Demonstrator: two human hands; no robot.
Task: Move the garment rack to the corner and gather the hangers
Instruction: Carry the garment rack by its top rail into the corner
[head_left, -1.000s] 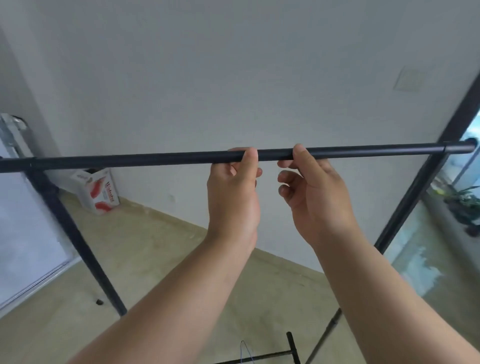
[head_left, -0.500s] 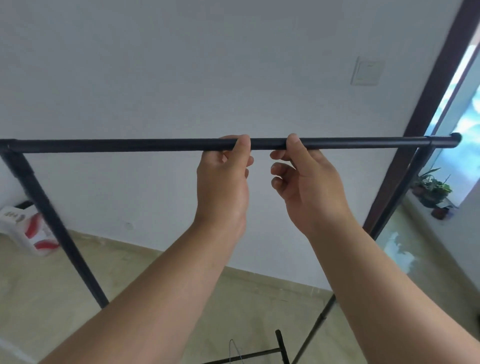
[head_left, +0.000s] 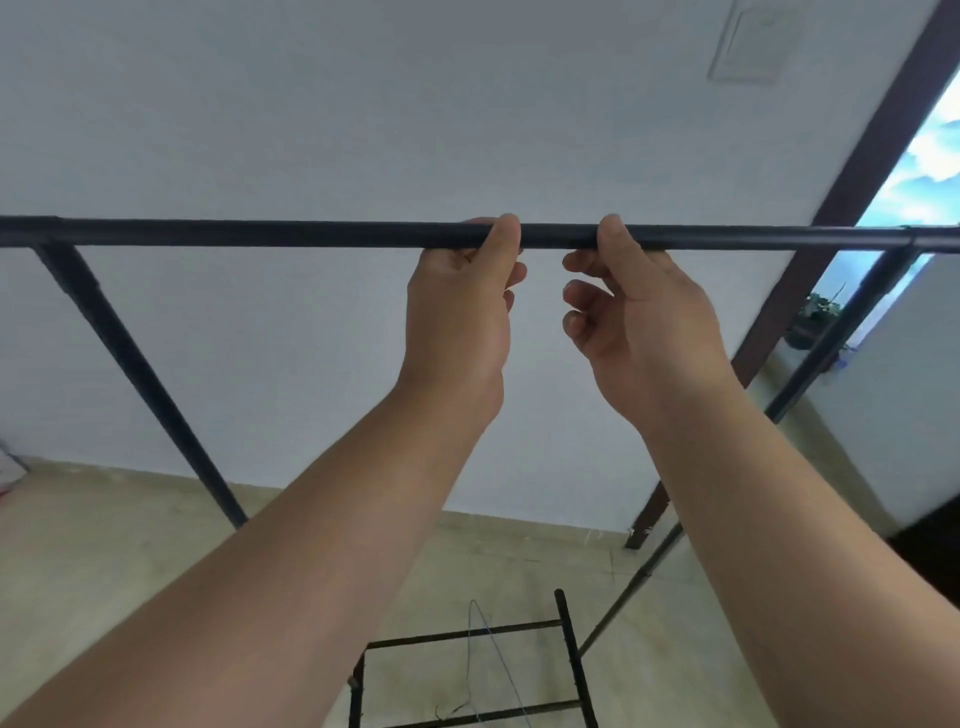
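The black garment rack's top bar (head_left: 260, 235) runs level across the view, with slanted legs at the left (head_left: 140, 384) and right (head_left: 831, 353). My left hand (head_left: 457, 322) grips the bar near its middle, thumb over the top. Just to its right, my right hand (head_left: 639, 322) holds the bar with thumb and forefinger while its lower fingers curl loose. A thin wire hanger (head_left: 488, 649) leans on the rack's lower black frame (head_left: 566, 654) between my forearms.
A white wall (head_left: 311, 104) stands close behind the rack, with a switch plate (head_left: 748, 41) at the upper right. A dark door frame (head_left: 852, 197) and a bright opening with a potted plant (head_left: 815, 322) are at right. Beige floor lies below.
The view has swung right and the rack has shifted toward the door frame. The red-and-white box at left has slid almost out of sight. Both hands keep their hold on the bar.
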